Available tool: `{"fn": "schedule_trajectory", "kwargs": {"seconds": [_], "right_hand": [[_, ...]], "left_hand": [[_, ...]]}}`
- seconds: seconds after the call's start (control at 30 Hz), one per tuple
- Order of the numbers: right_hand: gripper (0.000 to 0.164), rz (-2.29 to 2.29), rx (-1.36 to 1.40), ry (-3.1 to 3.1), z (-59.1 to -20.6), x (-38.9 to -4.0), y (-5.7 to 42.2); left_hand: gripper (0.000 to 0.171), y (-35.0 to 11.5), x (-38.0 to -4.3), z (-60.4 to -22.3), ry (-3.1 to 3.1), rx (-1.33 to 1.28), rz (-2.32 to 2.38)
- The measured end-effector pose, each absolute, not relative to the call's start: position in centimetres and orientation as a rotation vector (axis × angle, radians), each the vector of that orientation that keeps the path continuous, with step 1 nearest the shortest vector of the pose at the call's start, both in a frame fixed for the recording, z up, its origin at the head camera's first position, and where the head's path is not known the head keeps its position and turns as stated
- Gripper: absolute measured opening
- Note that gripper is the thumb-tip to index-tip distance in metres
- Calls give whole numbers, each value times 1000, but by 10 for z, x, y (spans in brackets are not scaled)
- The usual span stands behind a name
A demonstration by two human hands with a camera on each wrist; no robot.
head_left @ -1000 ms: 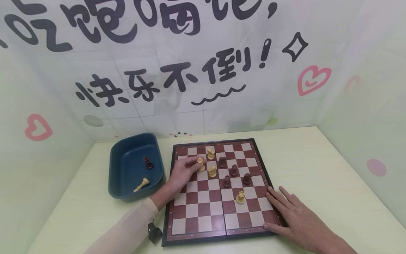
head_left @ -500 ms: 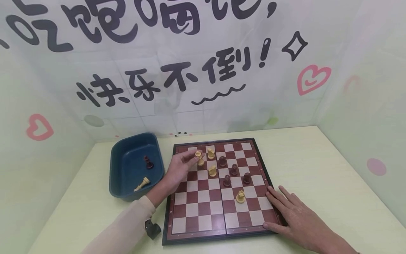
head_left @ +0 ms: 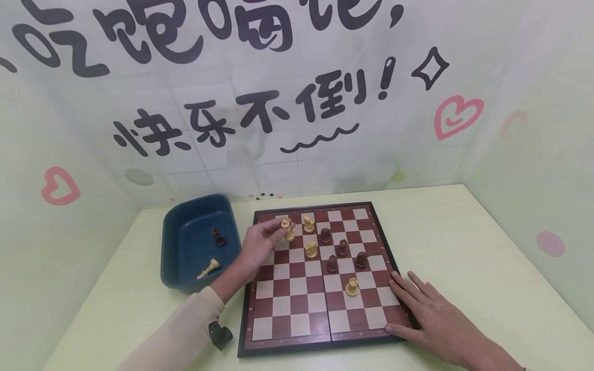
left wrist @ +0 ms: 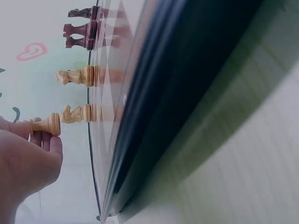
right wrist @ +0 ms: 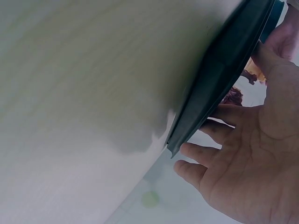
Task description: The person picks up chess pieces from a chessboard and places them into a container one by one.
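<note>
My left hand (head_left: 260, 246) pinches a cream chess piece (head_left: 288, 232) between thumb and fingers, over the far left of the chessboard (head_left: 297, 324). In the left wrist view that chess piece (left wrist: 46, 125) is held with its base raised off the board; its top is hidden by the fingers. Two cream knights, the farther one (head_left: 308, 224) and the nearer one (head_left: 310, 251), stand just right of it. On the board's right edge rests my right hand (head_left: 436, 314), its fingers extended and holding no piece.
Several dark chess pieces (head_left: 342, 249) stand right of the board's middle, with a cream crowned piece (head_left: 352, 287) nearer me. Left of the board, a blue bin (head_left: 185, 221) contains a dark piece (head_left: 217, 237) and a cream one (head_left: 209, 269). A wall rises behind the table.
My left hand has shifted left and slightly away from me, carrying the cream chess piece from beside the knights toward the board's left side. The right hand has stayed in place.
</note>
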State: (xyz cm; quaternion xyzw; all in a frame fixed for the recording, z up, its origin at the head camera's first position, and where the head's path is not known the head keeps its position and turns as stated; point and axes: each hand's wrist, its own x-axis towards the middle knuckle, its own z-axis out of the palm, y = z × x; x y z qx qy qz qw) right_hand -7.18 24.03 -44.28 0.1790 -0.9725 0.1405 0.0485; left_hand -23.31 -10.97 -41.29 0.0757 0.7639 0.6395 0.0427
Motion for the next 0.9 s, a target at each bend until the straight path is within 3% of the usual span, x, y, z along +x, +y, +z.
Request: {"fn": "schedule_trajectory", "kwargs": {"seconds": [0.9], "right_hand": [[89,430,504,-3020,-438,-72,238]], "left_hand": [[34,-148,-232,-396,2336,166,1947]]}}
